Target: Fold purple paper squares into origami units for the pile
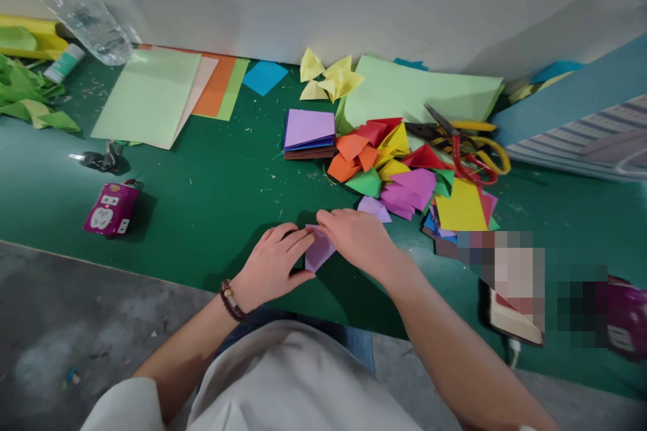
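Note:
Low on the green table, a small piece of purple paper (319,252) with a folded edge lies between my hands. My left hand (275,259) is closed on its left side, thumb at the lower edge and fingers at the top. From the right, my right hand (356,239) pinches the paper's upper right edge; some of its fingertips are hidden. Just beyond it lies a folded lilac paper piece (374,209), beside a heap of folded pieces in orange, yellow, red, green and magenta (408,192). A stack of square sheets with purple on top (309,126) sits farther back.
Scissors with red and yellow handles (465,148) rest by the heap. Square sheets topped with yellow (459,205) and a phone on a cable (515,323) are at right. Large paper sheets (146,91), a bottle (94,20), keys (101,158) and a purple box (112,209) stand left.

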`<action>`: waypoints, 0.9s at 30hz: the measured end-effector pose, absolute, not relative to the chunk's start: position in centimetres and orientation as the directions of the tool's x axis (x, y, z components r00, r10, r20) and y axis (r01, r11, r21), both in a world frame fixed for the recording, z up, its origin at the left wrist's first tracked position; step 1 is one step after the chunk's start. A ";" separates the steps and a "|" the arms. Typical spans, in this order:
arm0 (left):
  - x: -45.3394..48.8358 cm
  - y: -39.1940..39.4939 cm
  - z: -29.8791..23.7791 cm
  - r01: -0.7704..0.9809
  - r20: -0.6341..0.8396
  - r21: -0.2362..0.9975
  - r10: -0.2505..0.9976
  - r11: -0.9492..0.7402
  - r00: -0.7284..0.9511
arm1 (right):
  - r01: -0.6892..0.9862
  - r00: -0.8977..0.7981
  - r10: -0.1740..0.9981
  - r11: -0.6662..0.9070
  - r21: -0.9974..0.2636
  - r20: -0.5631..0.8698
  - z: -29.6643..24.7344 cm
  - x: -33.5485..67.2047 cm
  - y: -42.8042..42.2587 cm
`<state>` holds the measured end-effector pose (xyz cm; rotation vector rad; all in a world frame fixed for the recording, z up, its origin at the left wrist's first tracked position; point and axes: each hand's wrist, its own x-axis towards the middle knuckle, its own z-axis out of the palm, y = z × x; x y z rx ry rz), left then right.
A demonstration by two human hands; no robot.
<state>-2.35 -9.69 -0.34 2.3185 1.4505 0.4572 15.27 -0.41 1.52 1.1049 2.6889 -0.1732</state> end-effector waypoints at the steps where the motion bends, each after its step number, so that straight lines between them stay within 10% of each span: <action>1: -2.4 -9.5 -0.2 0.787 0.083 0.464 0.904 -0.407 0.419 | 0.706 -0.690 0.678 0.708 -0.030 -0.253 1.5 15.3 -0.4; 16: -2.2 -8.5 -0.8 0.858 0.092 0.381 0.937 -0.345 0.337 | 0.545 -0.828 0.543 0.838 -0.032 0.138 0.9 16.0 -3.3; 27: -2.2 -8.7 -0.1 0.834 0.062 0.405 0.922 -0.374 0.383 | 0.551 -0.822 0.558 0.830 -0.082 0.116 -0.7 16.4 -4.9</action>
